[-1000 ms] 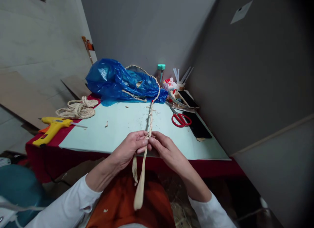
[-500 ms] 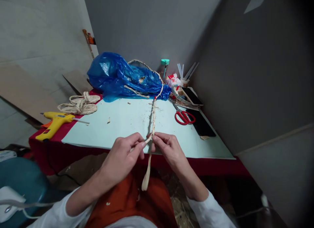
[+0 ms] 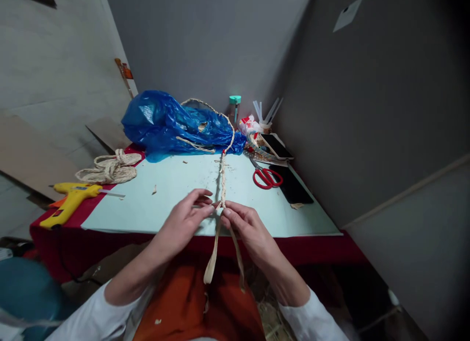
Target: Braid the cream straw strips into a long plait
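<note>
A thin braided straw cord [image 3: 222, 179] runs from the blue plastic bag [image 3: 172, 126] across the pale green sheet [image 3: 154, 204] to my hands. My left hand [image 3: 183, 223] and my right hand [image 3: 244, 226] pinch the cord's near end at the table's front edge, fingertips almost touching. Below the pinch, two loose flat straw strands [image 3: 213, 260] hang down over my orange lap. Both hands are closed on the straw.
A yellow glue gun [image 3: 69, 201] lies at the left on the red tablecloth, with a coil of straw rope [image 3: 108, 167] behind it. Red scissors [image 3: 266, 177], a black phone [image 3: 293, 187], another phone [image 3: 275, 145] and a cup of glue sticks [image 3: 264, 118] crowd the right side by the grey wall.
The loose strands have been shifted between my fingers: one strand that my left hand held out sideways now hangs down, so two strands dangle. The hands stay at the same spot.
</note>
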A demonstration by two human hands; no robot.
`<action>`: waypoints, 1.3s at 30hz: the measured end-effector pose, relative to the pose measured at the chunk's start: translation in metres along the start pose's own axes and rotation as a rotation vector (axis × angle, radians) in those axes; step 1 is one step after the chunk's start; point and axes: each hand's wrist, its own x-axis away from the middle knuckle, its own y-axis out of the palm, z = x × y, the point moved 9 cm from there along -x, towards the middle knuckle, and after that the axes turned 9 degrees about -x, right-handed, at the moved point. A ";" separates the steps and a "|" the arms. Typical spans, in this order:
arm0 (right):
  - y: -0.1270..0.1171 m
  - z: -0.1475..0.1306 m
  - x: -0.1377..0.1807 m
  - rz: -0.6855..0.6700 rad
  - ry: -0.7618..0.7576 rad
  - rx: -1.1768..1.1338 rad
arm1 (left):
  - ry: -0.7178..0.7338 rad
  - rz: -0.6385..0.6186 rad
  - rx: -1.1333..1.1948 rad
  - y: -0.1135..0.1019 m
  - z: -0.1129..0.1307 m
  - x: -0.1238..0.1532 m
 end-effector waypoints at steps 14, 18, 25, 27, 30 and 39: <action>0.000 -0.001 0.012 0.029 -0.029 0.378 | -0.270 -0.514 0.561 0.057 -0.027 -0.014; 0.000 -0.001 0.016 0.085 -0.042 0.408 | -0.380 -0.490 0.623 0.060 -0.027 -0.009; 0.002 -0.002 0.015 0.070 -0.005 0.354 | -0.399 -0.355 0.577 0.050 -0.027 -0.009; 0.002 -0.002 0.015 0.053 0.009 0.318 | -0.380 -0.343 0.565 0.049 -0.029 -0.009; 0.001 -0.004 0.016 0.033 0.017 0.318 | -0.358 -0.315 0.544 0.046 -0.033 -0.009; -0.009 -0.016 0.020 0.117 -0.039 0.660 | -0.246 -0.163 0.510 0.043 -0.032 -0.009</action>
